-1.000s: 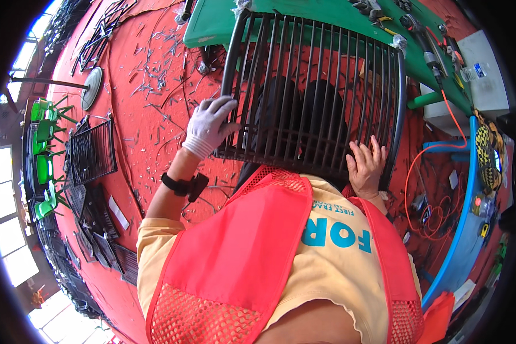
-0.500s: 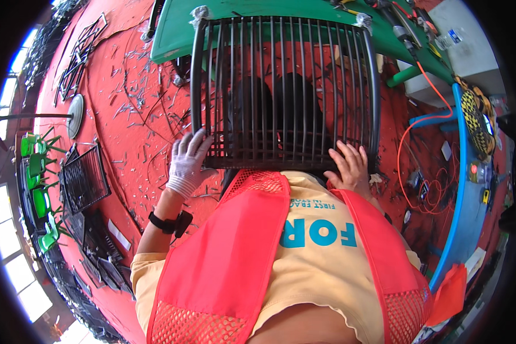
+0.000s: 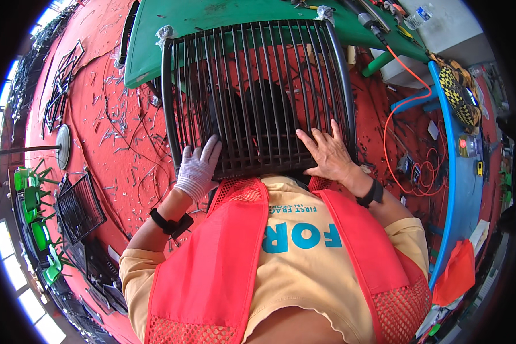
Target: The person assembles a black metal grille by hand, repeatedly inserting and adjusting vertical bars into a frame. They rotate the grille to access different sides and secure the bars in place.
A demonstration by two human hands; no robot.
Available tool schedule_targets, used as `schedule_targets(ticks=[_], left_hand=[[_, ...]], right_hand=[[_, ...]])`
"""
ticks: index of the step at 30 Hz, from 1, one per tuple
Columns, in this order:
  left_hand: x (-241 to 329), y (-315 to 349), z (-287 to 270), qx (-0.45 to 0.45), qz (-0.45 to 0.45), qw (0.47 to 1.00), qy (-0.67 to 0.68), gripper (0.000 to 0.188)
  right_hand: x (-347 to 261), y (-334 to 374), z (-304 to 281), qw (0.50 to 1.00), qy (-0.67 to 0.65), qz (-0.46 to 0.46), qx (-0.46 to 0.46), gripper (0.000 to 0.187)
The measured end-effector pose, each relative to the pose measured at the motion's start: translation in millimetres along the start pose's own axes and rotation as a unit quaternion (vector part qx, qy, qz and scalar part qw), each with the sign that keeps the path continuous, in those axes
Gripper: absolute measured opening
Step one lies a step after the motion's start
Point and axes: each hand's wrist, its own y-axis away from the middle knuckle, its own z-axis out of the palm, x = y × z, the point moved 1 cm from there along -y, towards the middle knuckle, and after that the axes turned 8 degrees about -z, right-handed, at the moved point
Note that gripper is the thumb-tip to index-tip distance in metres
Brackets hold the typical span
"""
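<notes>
A dark slatted frame, like a chair part, reaches from my lap to the green table. Long strips run its length, and several cross strips are woven through its near end. Clear plastic wraps both far corners. My left hand, in a whitish knitted glove, lies on the near left corner with its fingers extended. Bare and spread, my right hand rests across the strips at the near right. Neither hand is closed around anything. My dark-clothed legs show through the gaps.
The green table holds a corded power tool. An orange cord runs down to the red floor, which is littered with offcuts. A blue table stands right; dark frames and green chairs stand left.
The view has shifted, so the frame sits further left and slightly tilted. My right hand has moved further onto the strips with its fingers more spread. My left hand has slid inward over the near corner.
</notes>
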Motion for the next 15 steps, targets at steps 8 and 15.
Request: schedule_targets(ticks=[8, 15], left_hand=[[-17, 1, -12, 0.151, 0.085, 0.981, 0.090, 0.047], [-23, 0, 3, 0.149, 0.062, 0.981, 0.111, 0.048]], right_hand=[[11, 2, -17, 0.982, -0.013, -0.058, 0.181, 0.059], [3, -4, 0, 0.983, 0.000, -0.055, 0.176, 0.045]])
